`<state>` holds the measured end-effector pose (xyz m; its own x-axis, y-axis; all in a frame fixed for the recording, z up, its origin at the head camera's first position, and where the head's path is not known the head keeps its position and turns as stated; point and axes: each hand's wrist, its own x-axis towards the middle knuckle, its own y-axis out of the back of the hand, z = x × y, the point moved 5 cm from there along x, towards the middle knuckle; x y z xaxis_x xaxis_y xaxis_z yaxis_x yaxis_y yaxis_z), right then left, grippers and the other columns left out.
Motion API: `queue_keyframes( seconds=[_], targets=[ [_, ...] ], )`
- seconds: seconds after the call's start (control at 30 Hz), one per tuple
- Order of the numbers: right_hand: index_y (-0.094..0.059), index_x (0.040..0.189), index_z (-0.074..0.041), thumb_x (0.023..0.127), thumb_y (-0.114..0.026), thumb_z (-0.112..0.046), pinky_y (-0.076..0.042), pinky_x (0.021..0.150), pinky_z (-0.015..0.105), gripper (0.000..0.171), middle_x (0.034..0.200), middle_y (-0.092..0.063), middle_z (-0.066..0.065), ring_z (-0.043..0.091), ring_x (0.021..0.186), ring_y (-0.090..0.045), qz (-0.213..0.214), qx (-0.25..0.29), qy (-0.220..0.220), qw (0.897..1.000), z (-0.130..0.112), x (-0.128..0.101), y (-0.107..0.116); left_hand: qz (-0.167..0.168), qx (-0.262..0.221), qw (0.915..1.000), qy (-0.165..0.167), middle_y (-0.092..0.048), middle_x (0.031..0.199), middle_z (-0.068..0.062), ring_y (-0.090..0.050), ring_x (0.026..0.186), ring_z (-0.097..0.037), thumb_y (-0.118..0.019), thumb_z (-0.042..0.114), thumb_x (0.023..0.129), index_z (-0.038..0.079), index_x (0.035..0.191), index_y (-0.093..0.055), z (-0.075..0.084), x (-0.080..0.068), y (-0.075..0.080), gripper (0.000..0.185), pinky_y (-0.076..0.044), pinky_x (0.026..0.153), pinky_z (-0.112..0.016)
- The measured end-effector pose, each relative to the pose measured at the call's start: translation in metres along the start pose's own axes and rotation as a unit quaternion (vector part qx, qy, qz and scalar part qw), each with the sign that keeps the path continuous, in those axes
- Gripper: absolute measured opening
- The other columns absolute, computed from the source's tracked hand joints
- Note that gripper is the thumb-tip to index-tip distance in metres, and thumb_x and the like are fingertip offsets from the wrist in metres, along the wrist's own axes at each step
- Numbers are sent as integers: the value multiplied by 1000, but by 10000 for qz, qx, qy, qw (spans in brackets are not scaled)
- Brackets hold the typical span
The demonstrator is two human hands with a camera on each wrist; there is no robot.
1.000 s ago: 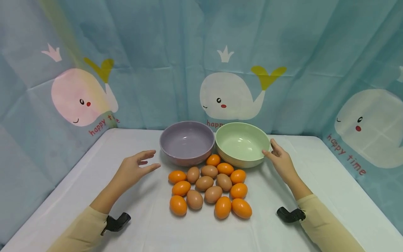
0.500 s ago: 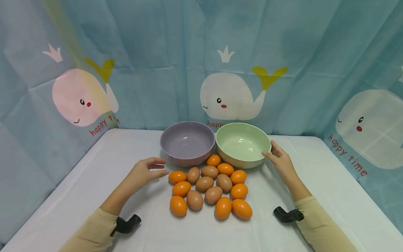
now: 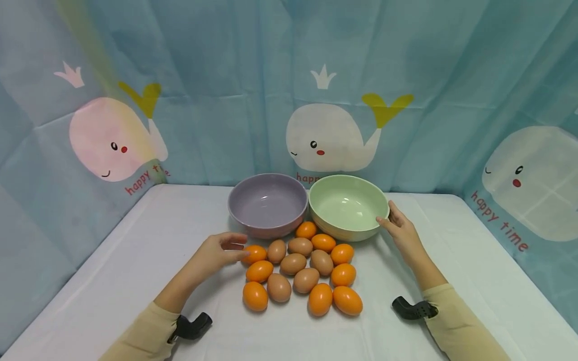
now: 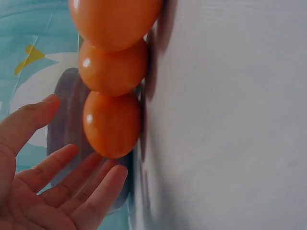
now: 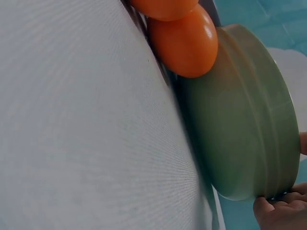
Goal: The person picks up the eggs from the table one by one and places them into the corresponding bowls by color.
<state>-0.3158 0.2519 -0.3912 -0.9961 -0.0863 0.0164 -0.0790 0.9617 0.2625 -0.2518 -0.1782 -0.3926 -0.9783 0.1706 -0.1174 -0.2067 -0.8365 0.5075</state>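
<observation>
Beside the left edge of the egg group, my left hand (image 3: 222, 254) reaches with fingers spread and thumb extended. Its fingertips overlap the nearest orange egg (image 3: 256, 254) in the head view. The left wrist view shows that hand (image 4: 62, 187) with its fingers under the end orange egg (image 4: 112, 124) of a row, not curled round it. My right hand (image 3: 401, 231) holds the right side of the light green bowl (image 3: 347, 200), thumb at the rim and fingers on the outer wall. Fingers (image 5: 283, 211) touch the green bowl (image 5: 240, 124) in the right wrist view.
A purple bowl (image 3: 268, 200) stands left of the green one, rims close together. Brown eggs (image 3: 293, 263) lie among several orange eggs (image 3: 343, 275) in front of the bowls. The white tabletop (image 3: 397, 331) ends at a blue whale-print curtain (image 3: 226, 100).
My left hand has moved right and slightly nearer me, from beside the purple bowl to the leftmost orange eggs. My right hand stays at the green bowl.
</observation>
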Motion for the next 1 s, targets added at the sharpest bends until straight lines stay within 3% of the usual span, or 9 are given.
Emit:
queue_keyframes(
  seconds=[0.6, 1.0],
  targets=[
    [4, 159, -11, 104, -53, -30, -13, 124, 43, 81, 167, 6, 3, 25, 155, 1, -70, -27, 31, 10000, 1, 1, 0, -267, -35, 9996, 15, -66, 129, -17, -62, 119, -33, -76, 29, 89, 4, 132, -62, -12, 4, -10, 52, -56, 95, -42],
    [5, 159, -11, 104, -53, -27, -12, 123, 47, 81, 167, 7, 4, 27, 155, 2, -222, 102, 31, 9997, 0, 0, 0, -211, -32, 9998, -4, -67, 127, -16, -63, 118, -30, -77, 27, 88, 4, 131, -62, -16, 7, -11, 51, -54, 98, -43]
  ],
)
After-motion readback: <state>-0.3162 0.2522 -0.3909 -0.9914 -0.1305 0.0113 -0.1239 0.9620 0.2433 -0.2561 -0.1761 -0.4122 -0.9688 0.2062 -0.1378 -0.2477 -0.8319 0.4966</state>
